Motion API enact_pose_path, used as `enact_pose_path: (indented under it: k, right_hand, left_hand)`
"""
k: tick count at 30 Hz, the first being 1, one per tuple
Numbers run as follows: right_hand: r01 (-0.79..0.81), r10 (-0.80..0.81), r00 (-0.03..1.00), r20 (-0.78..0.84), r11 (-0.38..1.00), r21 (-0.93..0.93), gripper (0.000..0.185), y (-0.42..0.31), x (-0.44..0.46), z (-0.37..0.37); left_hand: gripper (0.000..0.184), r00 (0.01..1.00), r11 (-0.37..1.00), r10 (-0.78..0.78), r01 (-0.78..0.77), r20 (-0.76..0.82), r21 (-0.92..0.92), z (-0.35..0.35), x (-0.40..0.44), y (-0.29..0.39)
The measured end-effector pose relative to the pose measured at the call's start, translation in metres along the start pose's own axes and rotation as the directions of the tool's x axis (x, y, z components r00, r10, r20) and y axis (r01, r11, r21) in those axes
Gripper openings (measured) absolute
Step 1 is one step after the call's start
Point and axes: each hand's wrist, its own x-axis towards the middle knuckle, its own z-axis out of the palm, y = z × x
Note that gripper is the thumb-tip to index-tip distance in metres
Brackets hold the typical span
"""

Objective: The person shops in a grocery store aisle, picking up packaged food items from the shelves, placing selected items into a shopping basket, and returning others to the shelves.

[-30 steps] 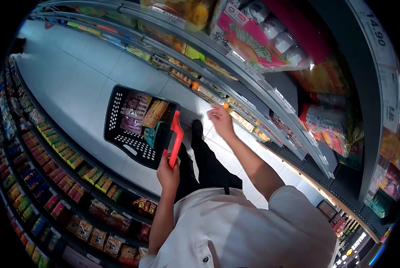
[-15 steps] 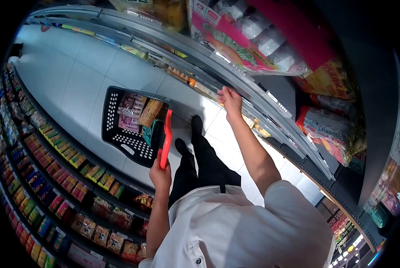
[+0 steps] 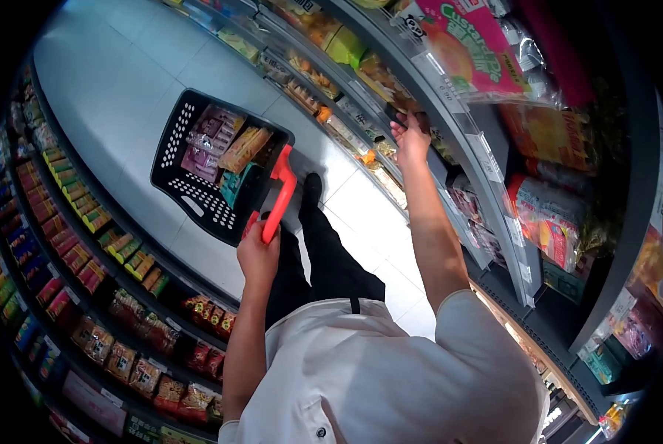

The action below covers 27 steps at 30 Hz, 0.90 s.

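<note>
Nearest: pink Custard Pie bag [image 3: 464, 48] on the upper right shelf [image 3: 446, 89]. Right hand [image 3: 411, 139] at the shelf edges below it, grip apart, fingers loosely bent; contact with the stock, can't tell. Left hand [image 3: 259, 253]: grip clamped on the red handle [image 3: 284, 189]. Black basket [image 3: 170, 152] just beyond, ahead of the legs; inside: purple packs [image 3: 211, 140], brown pack [image 3: 244, 149], teal pack [image 3: 234, 185]. Farther out: pale tiled floor [image 3: 117, 78].

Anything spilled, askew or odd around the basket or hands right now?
Nothing stands out. The packages lie inside the black basket, the left hand grips its red handle, and the visible floor shows no spill.
</note>
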Motion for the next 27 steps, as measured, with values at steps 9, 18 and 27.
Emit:
enact_pose_path:
  k: [9,18,27]
  right_hand:
    - [0.078,-0.115,0.984,-0.134,0.964,-0.255,0.027,-0.007,0.025,0.016]
    - [0.209,-0.338,0.931,-0.137,0.803,-0.559,0.012,0.017,0.070,-0.013]
    - [0.333,-0.518,0.855,-0.003,0.554,-0.763,0.011,0.040,0.060,-0.026]
  left_hand:
    - [0.022,0.999,0.999,0.049,-0.049,0.000,0.010,-0.008,0.002,0.000]
    - [0.021,0.998,0.997,0.056,-0.057,0.015,0.048,-0.015,0.011,-0.009]
    - [0.020,0.998,0.996,0.065,-0.063,-0.020,0.058,-0.028,0.027,-0.017]
